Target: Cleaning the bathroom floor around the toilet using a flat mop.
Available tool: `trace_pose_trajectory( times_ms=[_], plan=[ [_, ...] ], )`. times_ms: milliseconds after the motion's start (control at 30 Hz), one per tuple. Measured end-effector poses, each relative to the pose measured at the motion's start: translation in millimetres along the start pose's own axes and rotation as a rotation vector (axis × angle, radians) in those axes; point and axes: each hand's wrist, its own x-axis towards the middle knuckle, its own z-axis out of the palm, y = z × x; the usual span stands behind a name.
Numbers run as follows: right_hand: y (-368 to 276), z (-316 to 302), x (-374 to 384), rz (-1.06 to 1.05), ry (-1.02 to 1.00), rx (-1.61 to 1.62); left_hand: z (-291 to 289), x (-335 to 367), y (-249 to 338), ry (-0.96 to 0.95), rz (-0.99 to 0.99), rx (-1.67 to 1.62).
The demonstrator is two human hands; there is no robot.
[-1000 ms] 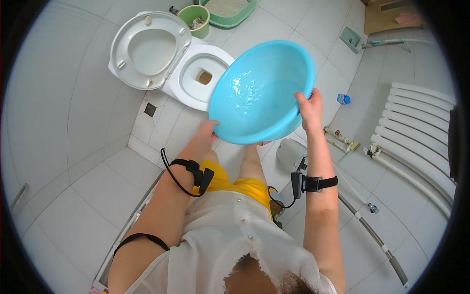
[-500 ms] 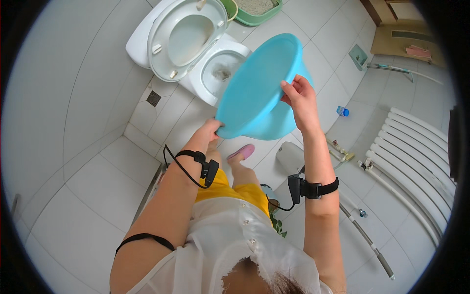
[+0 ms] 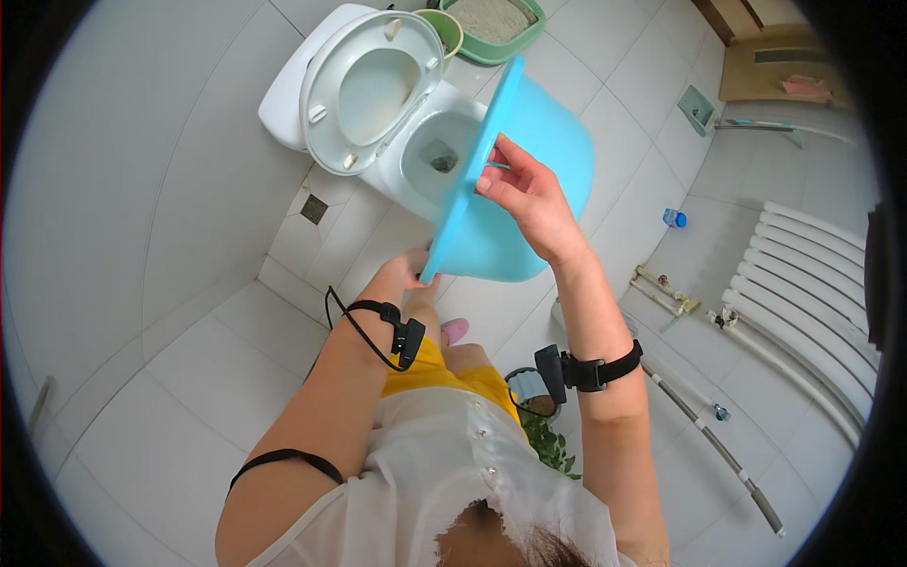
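A blue plastic basin (image 3: 543,175) is tipped steeply, its mouth turned left toward the toilet (image 3: 425,156). My left hand (image 3: 408,268) is closed on the near end of its rim. Further along the rim, my right hand (image 3: 522,194) grips the edge, thumb on the near side and fingers bent round it. The basin's inside is turned out of sight, so I cannot tell what is in it. The toilet lid and seat (image 3: 373,94) are raised, and the bowl beside the basin's rim shows a dark patch at its bottom.
A green litter tray (image 3: 487,52) and a small green bin (image 3: 452,33) stand behind the toilet. To the right are a white radiator (image 3: 803,293), pipe valves (image 3: 666,288), a blue-capped container (image 3: 674,218) and a leaning pole (image 3: 718,449). A potted plant (image 3: 553,444) is near my legs.
The basin has tilted further left, so its inside no longer shows. My right hand has moved left with the rim; my left hand keeps its hold at the near end.
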Motion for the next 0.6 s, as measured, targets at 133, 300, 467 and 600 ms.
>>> trace_pose_trajectory(
  times_ms=[133,300,467,600],
  plan=[
    [10.1,-6.5,-7.0,-0.037,0.018,0.056,-12.6,9.1,-1.7,-0.092,-0.059,0.024],
    [10.0,-32.2,-43.0,0.018,0.217,0.185,-14.4,-1.0,5.5,0.478,0.166,0.415],
    [71.5,-102.3,-109.1,0.136,0.619,0.119,7.8,-10.9,22.6,0.537,0.492,0.302],
    [131.5,-132.2,-189.6,0.145,0.937,0.265,60.9,-21.7,25.4,0.327,0.389,0.296]
  ],
)
